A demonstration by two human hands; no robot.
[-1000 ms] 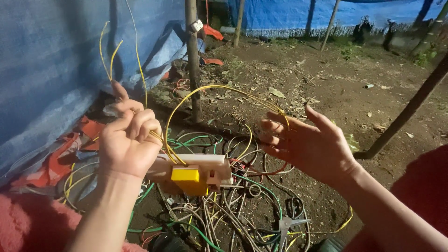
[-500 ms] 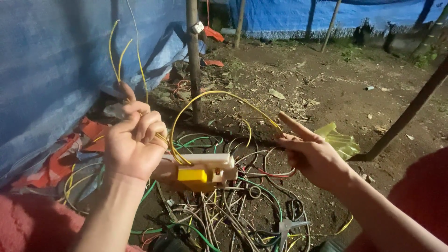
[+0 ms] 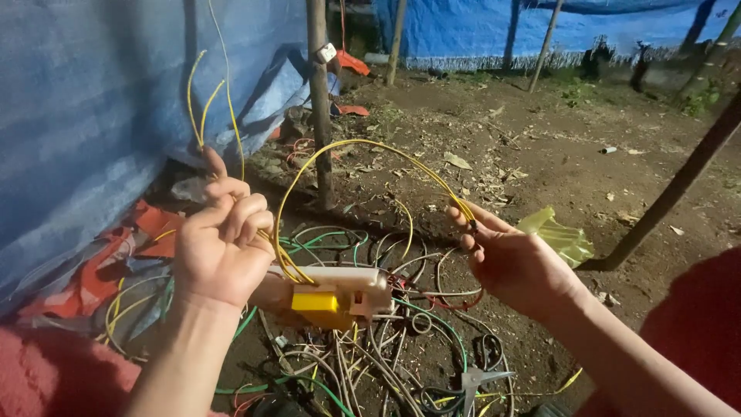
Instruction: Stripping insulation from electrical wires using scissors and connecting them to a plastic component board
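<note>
My left hand [image 3: 224, 247] is closed around a bundle of thin yellow wires [image 3: 204, 100] whose ends stick up above the fist. One yellow wire [image 3: 347, 147] arches from that fist over to my right hand [image 3: 513, 262], which pinches its far end between thumb and fingers. Below the hands, a white and yellow tool [image 3: 332, 292] lies on a tangle of wires.
A pile of green, white and yellow wires [image 3: 386, 347] covers the dirt ground. A wooden pole [image 3: 319, 100] stands just behind it. Blue tarp [image 3: 85, 116] hangs at left, a slanted pole [image 3: 679, 181] at right, a yellow plastic piece [image 3: 559, 235] beside my right hand.
My right hand has closed from spread fingers to a pinch on the wire's end and shifted slightly down. The left fist stays clenched on the bundle.
</note>
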